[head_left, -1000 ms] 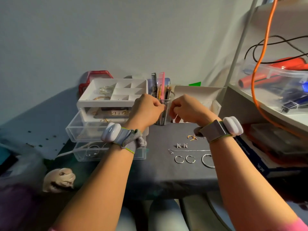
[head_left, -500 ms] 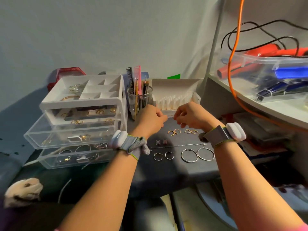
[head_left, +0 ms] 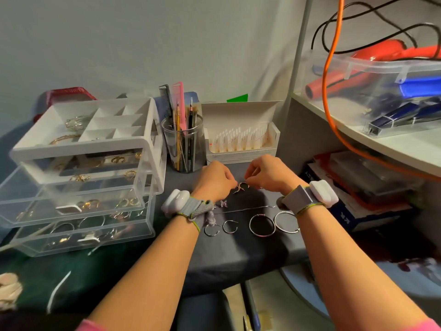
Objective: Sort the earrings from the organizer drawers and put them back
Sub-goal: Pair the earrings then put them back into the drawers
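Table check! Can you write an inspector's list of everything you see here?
Surface: dark cloth table.
Job's things: organizer, drawers pulled out; silver hoops in a row; gold earring between the hands.
Clutter: cup of pencils and combs; open white box.
Hands: left hand and right hand, fingers curled at the gold earring; grip unclear.
Cables: orange cable and black cable over the shelf.
Surroundings: shelf with clear bin at right; grey wall behind.

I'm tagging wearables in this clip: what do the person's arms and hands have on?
The left hand and right hand are bare. Each wrist has a grey fabric strap with yellow-green edging and a white rounded pod. Pink sleeves show at the upper arms.
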